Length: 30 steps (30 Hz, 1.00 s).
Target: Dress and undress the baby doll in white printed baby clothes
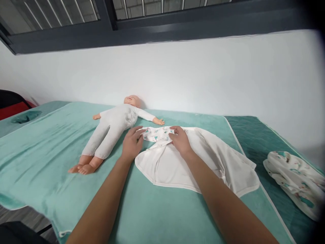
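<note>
A white cloth garment (175, 166) lies spread on the green cover, with a patterned strip (156, 134) folded over at its upper left. My left hand (132, 142) pinches the left end of this strip between thumb and fingers. At the strip's right end, my right hand (179, 138) grips the fabric near the garment's top edge. To the left of my hands a baby doll (111, 123) in a white suit lies on its back, its head toward the wall and one arm stretched toward the strip.
A folded patterned cloth (296, 179) rests at the right on a darker green cover (243, 134). The lighter green cover (45, 152) has wrinkles on the left. Behind stands a white wall (203, 74) under a dark window frame (165, 30). A red and black item (12, 106) is at far left.
</note>
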Motion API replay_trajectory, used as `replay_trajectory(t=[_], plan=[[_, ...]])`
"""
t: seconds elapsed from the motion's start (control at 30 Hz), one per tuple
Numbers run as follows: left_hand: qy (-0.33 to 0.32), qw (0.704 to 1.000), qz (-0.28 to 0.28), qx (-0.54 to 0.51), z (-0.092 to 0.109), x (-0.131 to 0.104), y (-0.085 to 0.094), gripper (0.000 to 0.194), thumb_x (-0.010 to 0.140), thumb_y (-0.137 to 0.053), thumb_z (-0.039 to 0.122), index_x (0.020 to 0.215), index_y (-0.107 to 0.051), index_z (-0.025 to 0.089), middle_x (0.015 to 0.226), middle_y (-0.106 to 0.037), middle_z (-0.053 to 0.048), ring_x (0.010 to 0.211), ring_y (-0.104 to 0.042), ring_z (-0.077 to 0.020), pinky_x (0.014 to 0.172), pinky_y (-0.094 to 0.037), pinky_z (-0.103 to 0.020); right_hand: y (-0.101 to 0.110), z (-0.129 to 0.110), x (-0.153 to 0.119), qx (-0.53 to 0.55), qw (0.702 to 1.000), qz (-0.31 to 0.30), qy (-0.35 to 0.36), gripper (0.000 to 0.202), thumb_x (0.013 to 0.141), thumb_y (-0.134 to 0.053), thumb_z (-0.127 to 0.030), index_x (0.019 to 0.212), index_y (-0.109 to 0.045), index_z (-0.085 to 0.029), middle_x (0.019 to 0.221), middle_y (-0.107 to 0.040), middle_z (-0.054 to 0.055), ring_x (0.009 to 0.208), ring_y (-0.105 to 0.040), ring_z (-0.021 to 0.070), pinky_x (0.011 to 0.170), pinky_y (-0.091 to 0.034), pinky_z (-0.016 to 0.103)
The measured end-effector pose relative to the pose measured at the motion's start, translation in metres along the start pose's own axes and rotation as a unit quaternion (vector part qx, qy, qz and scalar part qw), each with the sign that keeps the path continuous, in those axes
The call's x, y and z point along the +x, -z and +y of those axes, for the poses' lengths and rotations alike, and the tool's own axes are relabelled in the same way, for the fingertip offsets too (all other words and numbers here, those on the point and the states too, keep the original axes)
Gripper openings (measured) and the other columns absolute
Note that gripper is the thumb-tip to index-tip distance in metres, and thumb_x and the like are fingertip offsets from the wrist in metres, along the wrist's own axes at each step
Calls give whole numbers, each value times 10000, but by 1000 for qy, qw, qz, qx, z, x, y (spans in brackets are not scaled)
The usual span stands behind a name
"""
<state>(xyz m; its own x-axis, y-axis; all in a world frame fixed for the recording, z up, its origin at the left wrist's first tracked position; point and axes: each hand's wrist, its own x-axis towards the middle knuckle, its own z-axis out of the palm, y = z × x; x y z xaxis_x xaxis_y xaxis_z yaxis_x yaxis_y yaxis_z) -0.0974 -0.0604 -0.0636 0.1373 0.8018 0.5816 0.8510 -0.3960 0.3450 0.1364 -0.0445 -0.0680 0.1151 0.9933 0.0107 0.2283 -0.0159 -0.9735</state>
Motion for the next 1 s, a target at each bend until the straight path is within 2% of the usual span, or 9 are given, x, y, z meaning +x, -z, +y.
replay_trajectory(t=[0.1,0.17,0.27,0.43,0.57,0.67,0.83,0.9,1.0], plan=[[-26,989,-143,-9,3,2,-6,393,970,-401,373,1230,-675,263,1393,-609,9,1362,-480,-172,1174,-340,-343,3,0,-1,2,1000,-12,-4,425,745,-485,-243,1159,-580,-239,1143,-614,39,645,-597,110,518,-508,221],[20,985,-170,26,4,4,-10,411,978,-382,395,1244,-671,271,1409,-593,19,1393,-451,-183,1188,-312,-370,7,0,0,-1,1000,-17,-7,439,735,-487,-212,1161,-590,-241,1187,-619,49,625,-595,108,517,-510,229],[89,987,-125,52,6,5,-9,411,979,-382,391,1205,-693,247,1386,-613,-16,1375,-474,-203,1168,-332,-377,12,-1,0,-8,1000,-24,-13,443,730,-503,-198,1160,-602,-231,1215,-626,67,608,-596,111,528,-520,246],[134,987,-15,-84,27,-14,15,434,979,-385,471,1080,-722,218,1188,-722,-38,1158,-627,-198,1020,-463,-323,16,-1,2,-23,999,-27,-17,454,760,-512,-214,1210,-573,-223,1158,-650,71,590,-611,119,567,-538,269],[138,982,-56,-117,55,-50,28,370,953,-461,481,1098,-693,232,1177,-711,-29,1124,-627,-209,1000,-470,-348,18,3,4,-44,999,-30,-8,435,787,-523,-242,1221,-557,-238,1101,-658,51,584,-622,121,572,-533,263],[114,990,-73,-36,74,-75,27,321,886,-601,438,1135,-664,244,1176,-695,-41,1127,-600,-249,983,-463,-401,18,5,4,-64,997,-43,1,438,797,-533,-258,1234,-551,-229,1001,-663,32,565,-617,123,557,-520,257],[94,996,0,8,101,-90,19,185,948,-497,292,1014,-662,238,991,-701,-54,935,-625,-219,789,-499,-360,19,3,6,-122,991,-39,32,377,815,-540,-304,1181,-598,-233,916,-658,12,692,-627,152,660,-516,273],[26,999,13,23,112,-90,15,195,952,-489,254,1035,-665,249,976,-697,-54,910,-622,-206,776,-495,-347,24,3,7,-148,988,-28,38,360,832,-525,-315,1175,-606,-242,927,-667,17,779,-636,172,727,-509,288],[-96,993,-32,63,130,-93,7,239,938,-505,204,1085,-678,280,975,-693,-54,875,-623,-198,754,-487,-347,37,4,10,-193,981,-4,32,360,839,-519,-306,1184,-608,-248,985,-685,49,897,-640,217,808,-488,336]])
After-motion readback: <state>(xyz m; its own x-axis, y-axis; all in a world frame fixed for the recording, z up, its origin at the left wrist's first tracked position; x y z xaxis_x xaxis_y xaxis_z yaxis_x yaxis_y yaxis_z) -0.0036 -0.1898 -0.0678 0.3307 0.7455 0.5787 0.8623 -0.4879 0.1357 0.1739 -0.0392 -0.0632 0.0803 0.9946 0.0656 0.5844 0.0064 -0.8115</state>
